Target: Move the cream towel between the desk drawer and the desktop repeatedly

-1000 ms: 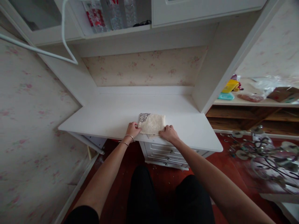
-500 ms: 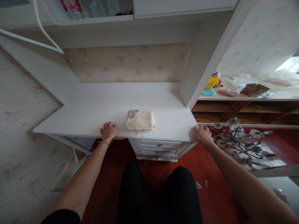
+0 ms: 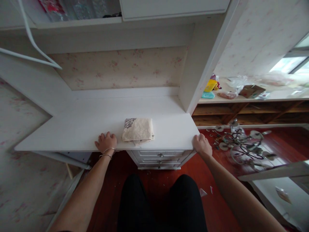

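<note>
A folded cream towel [image 3: 137,129] with a dark patterned corner lies near the front edge of the white desk [image 3: 79,129]. My left hand [image 3: 106,141], with two bangles on the wrist, lies over the desk's front edge just left of the towel, fingers on top. My right hand [image 3: 201,144] is closed round the desk's front right corner, well apart from the towel. Neither hand touches the towel.
White drawers [image 3: 159,158] sit under the desk. A metal chandelier [image 3: 241,145] lies on the red floor at right. A wooden shelf [image 3: 246,96] holds a yellow item, bags and a box. Bottles stand on the shelf overhead [image 3: 72,21].
Both hands let go of the towel and moved apart: the left to the desk edge beside it, the right out to the desk's right corner. The view shifted right.
</note>
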Available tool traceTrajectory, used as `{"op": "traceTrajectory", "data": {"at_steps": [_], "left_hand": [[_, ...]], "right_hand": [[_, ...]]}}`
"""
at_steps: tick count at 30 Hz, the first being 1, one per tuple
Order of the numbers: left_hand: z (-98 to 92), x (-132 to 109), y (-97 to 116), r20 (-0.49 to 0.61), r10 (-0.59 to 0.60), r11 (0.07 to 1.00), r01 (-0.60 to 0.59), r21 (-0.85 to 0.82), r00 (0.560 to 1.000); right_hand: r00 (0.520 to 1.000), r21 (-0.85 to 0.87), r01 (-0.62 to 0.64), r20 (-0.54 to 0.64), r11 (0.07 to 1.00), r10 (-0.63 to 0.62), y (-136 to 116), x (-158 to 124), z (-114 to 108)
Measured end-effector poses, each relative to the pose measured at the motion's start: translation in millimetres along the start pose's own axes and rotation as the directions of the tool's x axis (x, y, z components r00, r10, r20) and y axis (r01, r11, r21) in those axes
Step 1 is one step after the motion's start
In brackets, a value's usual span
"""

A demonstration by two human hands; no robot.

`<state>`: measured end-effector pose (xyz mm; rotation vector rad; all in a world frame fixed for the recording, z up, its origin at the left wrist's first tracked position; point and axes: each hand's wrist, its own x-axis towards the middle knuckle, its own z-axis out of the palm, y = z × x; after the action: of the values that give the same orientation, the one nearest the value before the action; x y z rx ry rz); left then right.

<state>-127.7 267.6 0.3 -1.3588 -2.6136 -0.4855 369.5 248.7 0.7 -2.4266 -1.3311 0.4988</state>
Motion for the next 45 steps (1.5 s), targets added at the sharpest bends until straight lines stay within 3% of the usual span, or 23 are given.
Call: {"op": "traceTrajectory", "data": {"at_steps": [45], "left_hand": [[5.8, -0.9, -1.4, -0.078, -0.008, 1.0, 0.009, 0.014, 0.997]], "right_hand": [[0.993, 0.038, 0.005, -0.119, 0.999, 0.0, -0.3, -4.0, 5.5]]}}
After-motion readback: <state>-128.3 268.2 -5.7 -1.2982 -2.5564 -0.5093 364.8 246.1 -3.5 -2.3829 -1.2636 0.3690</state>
